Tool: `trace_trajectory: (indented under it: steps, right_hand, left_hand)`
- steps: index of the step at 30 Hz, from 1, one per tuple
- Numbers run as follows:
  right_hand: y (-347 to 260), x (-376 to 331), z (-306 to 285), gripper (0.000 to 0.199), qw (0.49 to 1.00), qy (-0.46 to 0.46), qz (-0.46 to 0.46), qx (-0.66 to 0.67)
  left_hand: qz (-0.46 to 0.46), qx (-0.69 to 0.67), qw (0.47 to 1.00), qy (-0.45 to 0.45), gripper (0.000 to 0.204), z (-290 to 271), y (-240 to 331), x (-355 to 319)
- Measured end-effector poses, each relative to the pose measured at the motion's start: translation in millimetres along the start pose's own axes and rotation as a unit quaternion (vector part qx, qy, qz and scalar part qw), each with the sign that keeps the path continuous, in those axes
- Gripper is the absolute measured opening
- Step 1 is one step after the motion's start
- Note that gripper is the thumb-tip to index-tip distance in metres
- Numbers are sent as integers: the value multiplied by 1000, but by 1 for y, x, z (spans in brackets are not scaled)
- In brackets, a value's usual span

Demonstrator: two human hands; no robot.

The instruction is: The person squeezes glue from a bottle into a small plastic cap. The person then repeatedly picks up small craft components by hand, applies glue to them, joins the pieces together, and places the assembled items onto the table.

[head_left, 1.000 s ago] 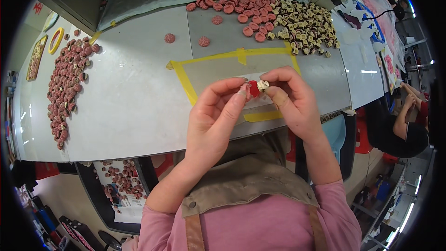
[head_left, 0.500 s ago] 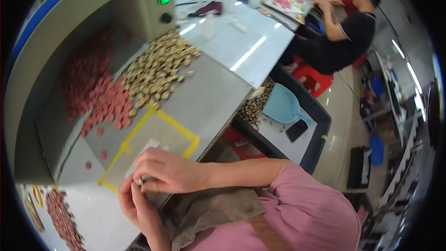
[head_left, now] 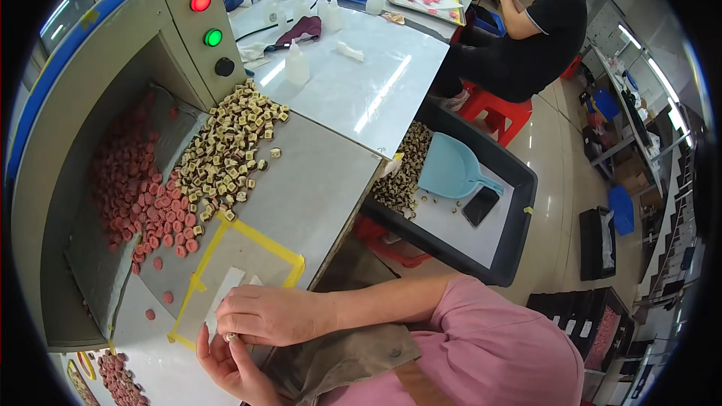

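My right hand [head_left: 267, 314] and my left hand [head_left: 229, 367] meet at the near edge of the grey worktable [head_left: 316, 188], fingertips together on a small cream part [head_left: 230, 337]. The right hand lies over a rectangle of yellow tape [head_left: 256, 244] on the table. Beyond the tape lies a heap of red discs [head_left: 139, 195], and beside it a heap of cream and dark small parts [head_left: 226, 154]. Whether a red disc is also between my fingers is hidden.
A machine panel with red and green lights [head_left: 203, 22] stands at the back. A black bin [head_left: 481, 225] beside the table holds small parts, a blue scoop [head_left: 451, 169] and a phone. A seated person [head_left: 526, 37] works at the white bench [head_left: 361, 83] with bottles and trays.
The view has swung to the right, bringing the bin and the seated person into sight. My hands stay together on the small part, now at the lower left of the picture.
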State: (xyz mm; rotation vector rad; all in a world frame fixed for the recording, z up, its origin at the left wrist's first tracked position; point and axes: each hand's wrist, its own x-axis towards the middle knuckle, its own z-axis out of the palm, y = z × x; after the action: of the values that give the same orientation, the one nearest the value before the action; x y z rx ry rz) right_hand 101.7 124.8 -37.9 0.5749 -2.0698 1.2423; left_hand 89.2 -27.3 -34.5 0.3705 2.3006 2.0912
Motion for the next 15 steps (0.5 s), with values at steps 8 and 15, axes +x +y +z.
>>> trace_trajectory:
  steps: [8,15]
  right_hand:
    - [-7,-1,25,22,1000,5,-1,-25]
    - [2,1,-3,29,996,1,19,-84]
  left_hand:
    - [20,9,1000,-4,33,-22,-10,-1]
    - [43,106,993,-31,32,-67,-17,17]
